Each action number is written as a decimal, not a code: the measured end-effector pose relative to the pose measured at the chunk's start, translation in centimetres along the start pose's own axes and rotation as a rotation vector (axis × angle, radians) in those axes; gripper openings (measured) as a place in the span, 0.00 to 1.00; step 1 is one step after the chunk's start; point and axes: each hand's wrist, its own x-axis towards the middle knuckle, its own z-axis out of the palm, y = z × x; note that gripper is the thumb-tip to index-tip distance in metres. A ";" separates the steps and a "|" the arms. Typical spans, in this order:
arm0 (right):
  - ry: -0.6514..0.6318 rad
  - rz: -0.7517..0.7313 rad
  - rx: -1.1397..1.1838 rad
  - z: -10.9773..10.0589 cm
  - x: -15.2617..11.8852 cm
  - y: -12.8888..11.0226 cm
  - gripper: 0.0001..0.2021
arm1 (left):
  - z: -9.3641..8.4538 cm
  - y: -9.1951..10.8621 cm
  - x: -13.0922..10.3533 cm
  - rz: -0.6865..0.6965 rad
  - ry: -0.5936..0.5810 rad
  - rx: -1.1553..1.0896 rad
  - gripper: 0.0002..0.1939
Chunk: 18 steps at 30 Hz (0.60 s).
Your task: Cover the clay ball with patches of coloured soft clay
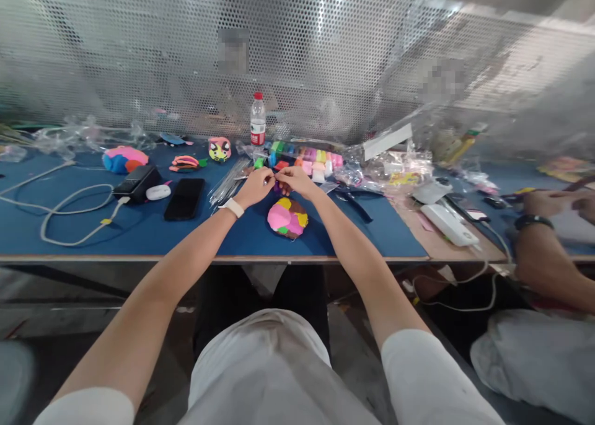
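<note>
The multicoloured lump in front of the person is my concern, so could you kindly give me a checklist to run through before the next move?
1. Multicoloured lump lying on the blue surface, back from the table's front edge: ok.
2. Left hand and right hand close together, just beyond the lump: ok.
3. What the hands hold: cannot tell; too small and partly hidden.
4. Bottle upright with its red cap on: ok.
5. Phone lying apart from the left forearm: ok.
6. Area behind the hands uncluttered: not ok; coloured blocks crowd it.
</note>
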 end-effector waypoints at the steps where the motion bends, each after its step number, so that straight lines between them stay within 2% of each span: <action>1: -0.011 -0.001 -0.003 -0.1 -0.1 -0.1 0.20 | 0.0 0.1 0.0 0.005 -0.004 -0.009 0.11; 6: -0.039 -0.030 -0.039 -0.3 -0.4 -0.3 0.11 | -0.2 0.5 -0.2 0.002 -0.012 -0.050 0.10; 10: -0.034 -0.058 -0.082 0.3 -0.2 -0.3 0.12 | -0.5 0.7 -0.4 -0.010 -0.017 -0.061 0.12; 18: -0.073 -0.100 -0.094 0.2 -0.3 -0.3 0.14 | -0.8 1.3 -0.4 -0.091 -0.001 -0.061 0.05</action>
